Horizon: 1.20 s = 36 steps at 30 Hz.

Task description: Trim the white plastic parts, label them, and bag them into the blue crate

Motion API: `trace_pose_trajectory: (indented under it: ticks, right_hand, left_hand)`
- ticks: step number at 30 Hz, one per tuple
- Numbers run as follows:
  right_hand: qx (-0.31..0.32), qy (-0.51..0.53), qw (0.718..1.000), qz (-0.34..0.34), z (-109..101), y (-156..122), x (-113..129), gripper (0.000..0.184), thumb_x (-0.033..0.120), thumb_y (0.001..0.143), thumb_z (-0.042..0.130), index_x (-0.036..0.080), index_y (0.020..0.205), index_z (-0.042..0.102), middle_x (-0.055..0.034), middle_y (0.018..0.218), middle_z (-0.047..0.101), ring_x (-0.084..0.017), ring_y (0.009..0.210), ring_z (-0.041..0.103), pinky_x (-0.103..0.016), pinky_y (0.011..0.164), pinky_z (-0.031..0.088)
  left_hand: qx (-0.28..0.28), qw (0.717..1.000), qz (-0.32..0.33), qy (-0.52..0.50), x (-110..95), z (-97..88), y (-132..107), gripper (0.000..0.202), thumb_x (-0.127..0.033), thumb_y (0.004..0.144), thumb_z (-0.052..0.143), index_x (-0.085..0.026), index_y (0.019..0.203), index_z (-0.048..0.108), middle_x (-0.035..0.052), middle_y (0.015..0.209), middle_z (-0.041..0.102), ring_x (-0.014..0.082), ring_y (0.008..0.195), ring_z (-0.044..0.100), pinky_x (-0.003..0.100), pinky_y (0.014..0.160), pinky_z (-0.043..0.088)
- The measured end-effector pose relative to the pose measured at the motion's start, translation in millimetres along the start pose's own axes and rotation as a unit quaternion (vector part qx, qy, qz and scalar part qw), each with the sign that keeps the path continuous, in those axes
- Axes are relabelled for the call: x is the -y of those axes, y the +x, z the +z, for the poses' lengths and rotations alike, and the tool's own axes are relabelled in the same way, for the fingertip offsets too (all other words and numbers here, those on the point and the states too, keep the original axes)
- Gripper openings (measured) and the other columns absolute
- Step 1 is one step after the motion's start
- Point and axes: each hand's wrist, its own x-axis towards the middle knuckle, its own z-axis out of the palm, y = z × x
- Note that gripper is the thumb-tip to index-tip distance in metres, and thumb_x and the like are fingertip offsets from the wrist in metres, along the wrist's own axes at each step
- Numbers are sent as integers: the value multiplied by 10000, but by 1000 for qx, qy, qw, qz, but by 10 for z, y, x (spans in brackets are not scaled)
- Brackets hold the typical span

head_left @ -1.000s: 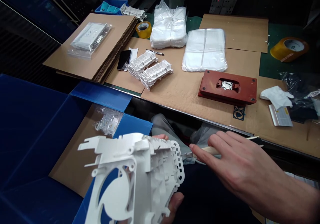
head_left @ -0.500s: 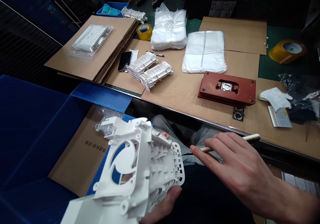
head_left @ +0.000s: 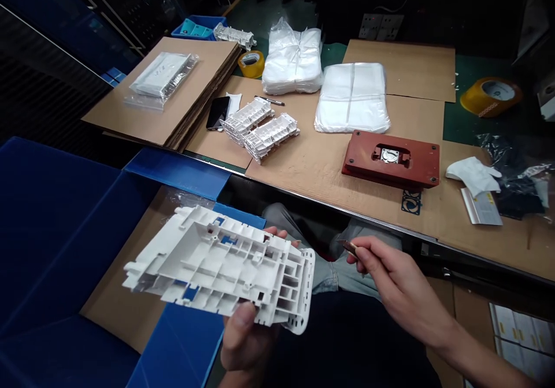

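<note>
A white plastic housing (head_left: 229, 266) with ribs and square cells lies tilted in my left hand (head_left: 249, 336). My thumb presses its near edge and fingertips show behind its far edge. My right hand (head_left: 390, 284) is closed around a slim craft knife (head_left: 349, 248), apart from the housing's slotted rounded end. The knife's thin dark tip points left towards the housing; most of its handle is hidden in my fingers. On the bench, two similar white housings (head_left: 272, 136) lie side by side.
An open blue box (head_left: 56, 232) stands at left below the bench edge. A cardboard stack (head_left: 173, 110), bundled white bags (head_left: 352, 102), a red fixture block (head_left: 390, 174), a tape roll (head_left: 489, 96) and a white glove (head_left: 472, 174) lie on the bench.
The housing has been turned over, so its ribbed inside faces up and the fan-shaped opening is out of sight. My right hand has rotated, swinging the knife's handle out of view.
</note>
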Motion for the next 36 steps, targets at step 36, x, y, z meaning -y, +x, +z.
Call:
trace_pose_trajectory:
  ticks: [36]
  right_hand:
    - [100, -127, 923, -351, -262, 245, 172, 450, 47, 968, 504, 246, 1363, 586, -64, 1038, 596, -178, 924, 528, -343, 792, 411]
  left_hand:
    - [183, 868, -415, -201, -68, 178, 195, 598, -520, 947, 459, -80, 1323, 609, 197, 1167, 729, 380, 1122, 671, 518, 980, 503]
